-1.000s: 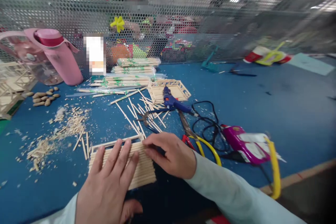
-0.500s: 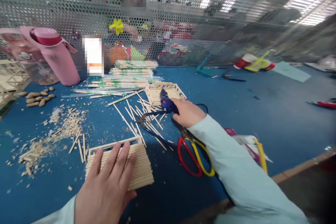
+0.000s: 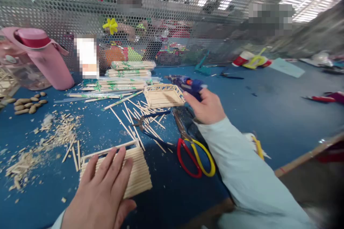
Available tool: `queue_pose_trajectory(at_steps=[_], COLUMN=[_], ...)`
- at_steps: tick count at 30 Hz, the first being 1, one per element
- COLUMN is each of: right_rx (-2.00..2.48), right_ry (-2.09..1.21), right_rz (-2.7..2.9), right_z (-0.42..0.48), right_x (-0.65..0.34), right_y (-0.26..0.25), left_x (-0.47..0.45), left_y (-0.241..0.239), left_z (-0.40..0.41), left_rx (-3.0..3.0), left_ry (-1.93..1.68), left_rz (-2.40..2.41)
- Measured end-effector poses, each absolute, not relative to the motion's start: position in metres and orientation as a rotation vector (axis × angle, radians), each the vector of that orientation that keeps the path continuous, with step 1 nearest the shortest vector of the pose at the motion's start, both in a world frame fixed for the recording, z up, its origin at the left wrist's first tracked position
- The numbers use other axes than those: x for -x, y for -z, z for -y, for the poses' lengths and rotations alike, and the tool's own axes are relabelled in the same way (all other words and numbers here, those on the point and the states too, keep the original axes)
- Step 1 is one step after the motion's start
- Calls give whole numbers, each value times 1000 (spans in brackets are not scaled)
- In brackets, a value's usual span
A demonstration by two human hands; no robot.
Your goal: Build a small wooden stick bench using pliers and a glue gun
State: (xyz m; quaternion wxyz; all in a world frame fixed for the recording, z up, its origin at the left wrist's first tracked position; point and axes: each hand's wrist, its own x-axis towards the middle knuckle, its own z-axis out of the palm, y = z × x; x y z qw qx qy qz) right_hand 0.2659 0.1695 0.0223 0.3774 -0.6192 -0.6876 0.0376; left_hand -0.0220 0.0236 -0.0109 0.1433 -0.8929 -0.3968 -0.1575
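My left hand (image 3: 100, 189) lies with fingers stretched out across a panel of pale wooden sticks (image 3: 139, 177), which has a raised frame along its far edge. In my right hand (image 3: 209, 108) is a blue glue gun (image 3: 185, 83), gripped by its handle, nozzle pointing left. It hangs above the far right rim of a small stick-built tray (image 3: 164, 99) with railed sides. Close by lie pliers (image 3: 143, 123) with blue handles, on top of scattered loose sticks (image 3: 129, 120). Scissors (image 3: 188, 139) with one red and one yellow handle rest below my right hand.
Bagged stick bundles (image 3: 126, 78) are piled at the back. A pink bottle (image 3: 51, 61) and several peanut-like things (image 3: 27, 104) stand or lie at left, near stick scraps (image 3: 51, 143). A perforated metal screen (image 3: 172, 18) borders the blue table (image 3: 242, 114).
My right hand has lifted the glue gun up and to the right, off the small tray, whose inside now shows. My left hand stays on the panel. The view has shifted slightly.
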Motion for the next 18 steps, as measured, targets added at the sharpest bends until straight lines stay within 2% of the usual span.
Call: queue_pose_trajectory(at_steps=[5,8,15,18], right_rx=[1328,1140,956,938], right_ry=[-724,-947,-1048,-992], right_rz=[2015,2225,2477,2500], right_z=[-137,-129,-130,-129], right_x=[-262,-259,-261,-260], right_y=[-45,-48,-46,-45], left_x=[28,32,36,47], left_y=[-4,0,6,0], left_z=[-41,-51,-54,-53], left_rx=[2728,2821,2758,2615], left_ry=[609,586,669,708], left_rz=[1365,1562,1630,1689])
